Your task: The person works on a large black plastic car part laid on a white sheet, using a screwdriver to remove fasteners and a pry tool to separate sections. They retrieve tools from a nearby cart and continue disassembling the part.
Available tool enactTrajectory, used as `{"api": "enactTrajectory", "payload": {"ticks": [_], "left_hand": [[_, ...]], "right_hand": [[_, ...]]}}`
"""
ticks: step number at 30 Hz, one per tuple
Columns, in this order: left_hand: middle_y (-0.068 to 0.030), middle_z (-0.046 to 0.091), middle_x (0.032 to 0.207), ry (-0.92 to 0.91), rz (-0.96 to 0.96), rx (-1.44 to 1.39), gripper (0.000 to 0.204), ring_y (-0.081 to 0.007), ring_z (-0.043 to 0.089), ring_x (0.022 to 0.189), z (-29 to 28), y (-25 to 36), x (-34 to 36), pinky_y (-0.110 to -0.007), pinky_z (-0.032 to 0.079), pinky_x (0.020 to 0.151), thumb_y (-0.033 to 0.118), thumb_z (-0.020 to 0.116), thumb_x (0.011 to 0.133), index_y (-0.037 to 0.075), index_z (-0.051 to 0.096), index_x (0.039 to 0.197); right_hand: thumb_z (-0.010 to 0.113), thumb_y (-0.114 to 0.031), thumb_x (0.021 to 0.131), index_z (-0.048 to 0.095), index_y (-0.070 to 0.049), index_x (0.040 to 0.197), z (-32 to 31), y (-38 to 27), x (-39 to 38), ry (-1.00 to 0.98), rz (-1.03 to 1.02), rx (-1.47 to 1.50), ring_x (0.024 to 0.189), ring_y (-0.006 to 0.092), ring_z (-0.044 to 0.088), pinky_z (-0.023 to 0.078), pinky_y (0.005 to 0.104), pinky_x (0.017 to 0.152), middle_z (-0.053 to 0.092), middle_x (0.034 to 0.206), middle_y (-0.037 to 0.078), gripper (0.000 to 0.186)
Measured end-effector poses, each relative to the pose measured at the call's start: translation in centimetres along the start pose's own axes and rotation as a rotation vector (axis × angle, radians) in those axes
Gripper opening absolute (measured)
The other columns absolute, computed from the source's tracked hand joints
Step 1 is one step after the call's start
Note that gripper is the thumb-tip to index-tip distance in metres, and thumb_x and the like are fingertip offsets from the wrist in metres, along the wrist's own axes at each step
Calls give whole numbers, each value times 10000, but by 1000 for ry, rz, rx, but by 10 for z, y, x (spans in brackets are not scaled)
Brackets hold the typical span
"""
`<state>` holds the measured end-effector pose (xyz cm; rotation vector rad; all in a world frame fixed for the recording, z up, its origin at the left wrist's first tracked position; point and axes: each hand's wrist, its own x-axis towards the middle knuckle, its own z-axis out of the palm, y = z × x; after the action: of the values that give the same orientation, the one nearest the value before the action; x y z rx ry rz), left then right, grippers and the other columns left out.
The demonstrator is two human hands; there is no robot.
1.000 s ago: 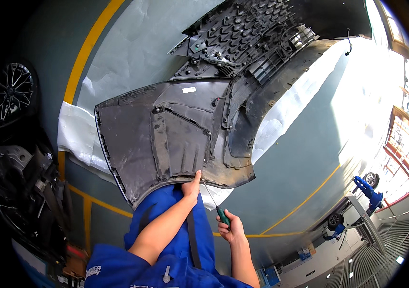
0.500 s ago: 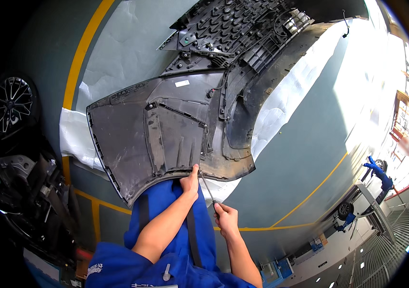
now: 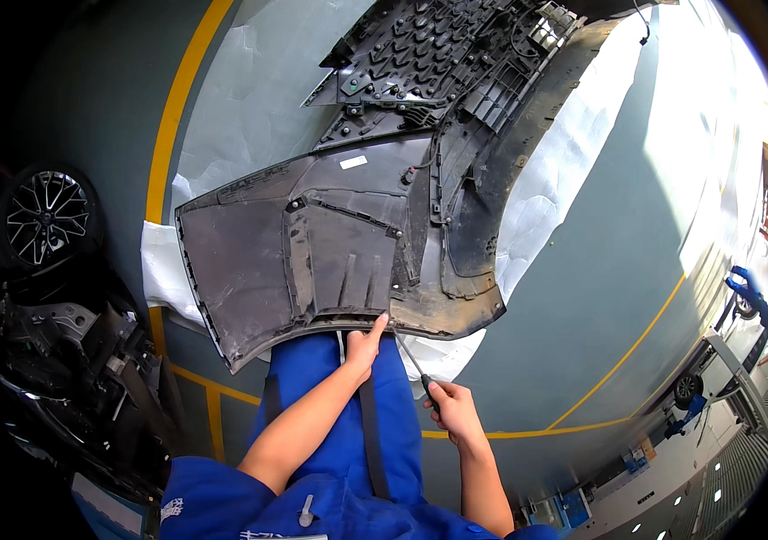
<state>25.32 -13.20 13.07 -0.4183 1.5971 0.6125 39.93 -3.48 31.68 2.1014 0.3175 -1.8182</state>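
A dark car bumper cover (image 3: 244,261) lies inside-up in front of me, its curved near edge by my legs. My left hand (image 3: 365,349) is closed on that edge, the thumb on top and the fingers partly hidden underneath. In my right hand (image 3: 454,412) is a screwdriver (image 3: 409,356) with a thin shaft and a dark handle. Its shaft slants up and left to the bumper's edge, just right of my left thumb. Whether the tip sits in a fastener or under the rim is too small to tell.
White protective sheeting (image 3: 546,193) lies under the bumper on the grey floor. A black grille (image 3: 429,54) adjoins its far end. At the left are a spoked wheel (image 3: 46,219) and a partly stripped car (image 3: 69,342). Far right, a person in blue (image 3: 751,295) stands near another wheel.
The whole view has shifted, so the bumper and both hands appear slightly farther right. Both hands keep their holds, and the screwdriver stays at about the same spot on the edge.
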Motion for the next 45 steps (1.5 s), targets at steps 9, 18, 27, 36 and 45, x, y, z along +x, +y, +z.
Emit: {"api": "enactTrajectory", "payload": {"ticks": [9,18,27,36,45], "left_hand": [[-85,637,940,-309,90,45,317,-132,596,784,-43,43,-81,-248,480,659,96,456,1058,-68,544,1314],[-132,690,974,-351,10,-202,342,-119,550,725,-55,112,-64,-265,449,649,276,534,1064,-36,636,1156],[-114,674,915,-452,-166,-243,305,-135,558,728,-81,122,-63,-278,452,655,241,532,1061,-37,649,1100],[-122,677,927,-495,-174,-265,276,-147,557,718,-101,121,-70,-295,463,685,229,537,1055,-19,648,1098],[-119,692,985,22,-175,-306,200,-57,491,659,-109,86,-93,-204,385,525,181,641,1005,-10,655,1065]], "right_hand": [[644,-230,968,639,28,1269,-1,46,-38,33,-369,-54,765,148,670,536,306,734,715,817,115,396],[660,-208,955,636,32,1264,17,38,-52,-13,-597,-145,936,342,721,538,364,847,716,1025,245,392],[661,-199,953,643,10,1268,40,42,-53,-15,-586,-137,964,349,719,541,371,855,717,1043,238,378],[680,-207,949,635,11,1285,46,47,-53,-65,-544,-107,886,270,725,547,354,808,736,1004,190,403],[673,-197,931,663,20,1223,68,32,-65,17,-694,-362,754,348,686,545,399,704,701,870,190,364]]}}
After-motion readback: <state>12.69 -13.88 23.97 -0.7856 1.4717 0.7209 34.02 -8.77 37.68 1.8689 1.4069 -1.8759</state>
